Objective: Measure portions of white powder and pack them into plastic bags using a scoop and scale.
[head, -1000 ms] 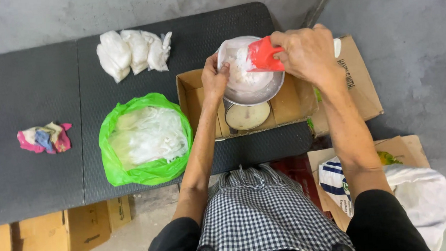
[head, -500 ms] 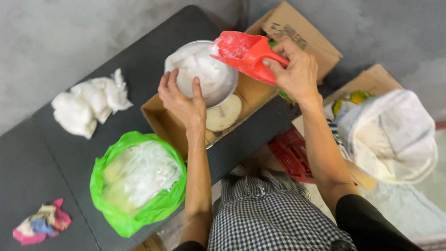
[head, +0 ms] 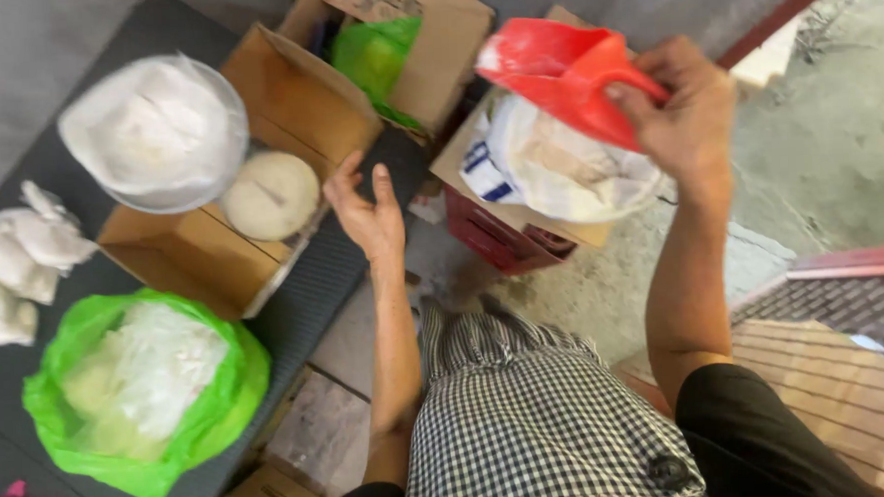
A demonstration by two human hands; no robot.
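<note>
Head view. My right hand sits at 1 o'clock in the frame, fingers curled tight around the handle of a red plastic scoop. The scoop is raised, its mouth pointing toward 10 o'clock, directly above an open white sack that stands in a cardboard box. I cannot tell whether the scoop carries any load.

My left hand lies near frame centre, fingers spread and holding nothing, just beside the edge of a cardboard box on the dark table. A metal bowl of white material rests on that box at 10 o'clock, with a pale round lump touching its lower right.

At 8 o'clock a green bag holds more white material; filled white bags lie at 9 o'clock.

Handling judgement: the scoop looks light, rigid and smooth. Grip it at the handle, keeping the mouth level.
</note>
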